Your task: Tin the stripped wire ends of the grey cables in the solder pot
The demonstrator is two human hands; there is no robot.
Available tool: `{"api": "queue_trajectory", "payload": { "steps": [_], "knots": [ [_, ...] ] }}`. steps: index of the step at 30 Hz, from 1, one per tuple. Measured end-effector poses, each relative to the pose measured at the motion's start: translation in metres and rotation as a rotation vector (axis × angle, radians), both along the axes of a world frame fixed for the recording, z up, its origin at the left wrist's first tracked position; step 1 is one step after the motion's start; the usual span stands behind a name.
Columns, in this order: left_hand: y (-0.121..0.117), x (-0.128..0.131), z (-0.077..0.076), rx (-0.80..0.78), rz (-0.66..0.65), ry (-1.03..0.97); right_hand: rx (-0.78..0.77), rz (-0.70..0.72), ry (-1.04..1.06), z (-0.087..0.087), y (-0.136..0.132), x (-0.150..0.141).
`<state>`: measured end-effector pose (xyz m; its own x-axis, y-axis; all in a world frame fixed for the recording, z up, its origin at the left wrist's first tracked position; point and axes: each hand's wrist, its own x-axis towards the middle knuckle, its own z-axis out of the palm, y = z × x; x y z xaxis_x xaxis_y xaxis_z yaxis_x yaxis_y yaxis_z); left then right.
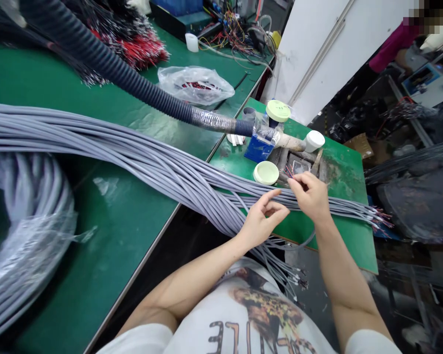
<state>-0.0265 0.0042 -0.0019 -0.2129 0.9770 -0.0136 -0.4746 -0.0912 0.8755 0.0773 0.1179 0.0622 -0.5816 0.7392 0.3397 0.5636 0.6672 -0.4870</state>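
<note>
A black corrugated hose crosses the green counter, beside a plastic bag of wires. Red-and-black wires lie behind it, near a white cup. Two pale green lids sit by a blue box.

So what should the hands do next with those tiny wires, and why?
Probably the left hand should steady the grey cable bundle, because the right hand is pinching thin coloured wires just above the metal fixture, and the loose cables could tug them away.
</note>
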Motion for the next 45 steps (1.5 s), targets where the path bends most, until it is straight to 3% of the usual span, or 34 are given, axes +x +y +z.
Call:
{"api": "queue_trajectory", "payload": {
  "steps": [4,9,15,23,26,28,33,36,40,45],
  "knots": [
    [-0.01,-0.013,-0.015,0.189,0.123,0.636,0.033,0.005,-0.171,-0.011,0.04,-0.019],
    [-0.009,-0.015,-0.034,0.302,0.143,1.057,0.039,-0.006,-0.351,-0.03,0.061,-0.037],
    [-0.006,-0.013,-0.035,0.364,0.131,1.257,0.054,-0.003,-0.454,-0.039,0.062,-0.044],
    [-0.007,-0.013,-0.037,0.369,0.135,1.25,0.026,-0.008,-0.345,-0.029,0.067,-0.036],
    [-0.007,-0.014,-0.034,0.345,0.137,1.153,0.015,0.003,-0.22,-0.017,0.06,-0.023],
    [-0.006,-0.014,-0.027,0.295,0.147,0.966,0.024,0.019,-0.121,-0.007,0.047,-0.015],
    [0.006,-0.01,-0.004,-0.035,0.13,0.076,0.114,0.066,0.167,0.007,-0.004,-0.002],
    [0.017,-0.003,0.006,-0.1,0.059,-0.332,0.169,0.073,0.222,0.005,-0.026,0.001],
    [0.026,0.008,0.013,-0.068,0.063,-0.6,0.21,0.063,0.21,-0.001,-0.038,0.004],
    [0.026,0.014,0.018,-0.076,0.103,-0.706,0.191,0.055,0.215,-0.003,-0.041,0.006]
  ]
}}
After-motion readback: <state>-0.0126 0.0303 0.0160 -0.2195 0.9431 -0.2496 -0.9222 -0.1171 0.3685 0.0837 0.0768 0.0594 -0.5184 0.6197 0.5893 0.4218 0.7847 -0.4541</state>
